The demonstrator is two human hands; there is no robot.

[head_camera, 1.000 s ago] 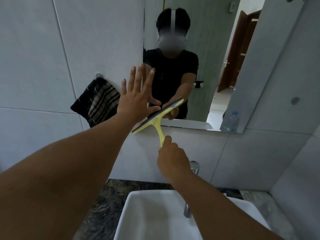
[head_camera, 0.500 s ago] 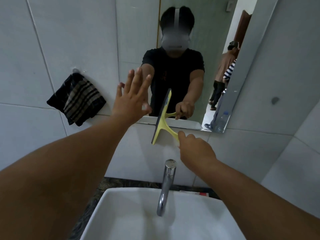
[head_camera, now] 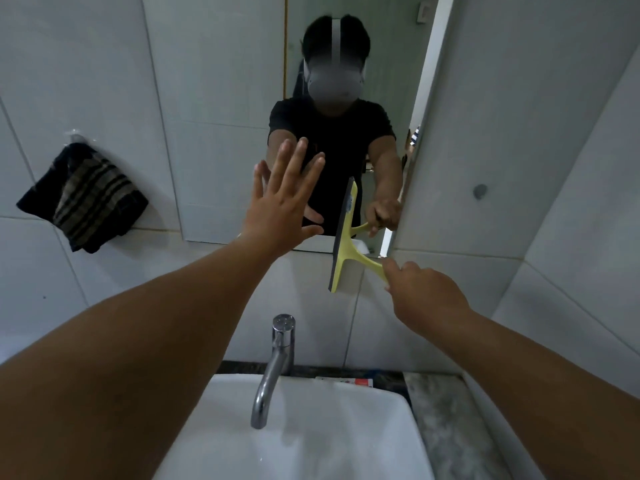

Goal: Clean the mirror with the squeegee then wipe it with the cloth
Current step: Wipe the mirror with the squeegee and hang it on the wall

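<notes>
White tiles covered the wall around the mirror [head_camera: 225, 116]. Below it sat a sink [head_camera: 311, 445] with a tap [head_camera: 273, 368]. The right hand [head_camera: 424, 292] was closed around the yellow squeegee [head_camera: 343, 237] handle, its blade standing upright across the mirror's bottom edge. The left hand [head_camera: 280, 209] was spread flat and empty at the glass. A striped cloth [head_camera: 83, 199] hung on the wall, far left.

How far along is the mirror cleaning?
Nothing looks finished. The right hand holds the squeegee upright at the mirror's lower edge, while the left hand is spread open near the glass. The cloth hangs on the wall, so wiping is left.
</notes>
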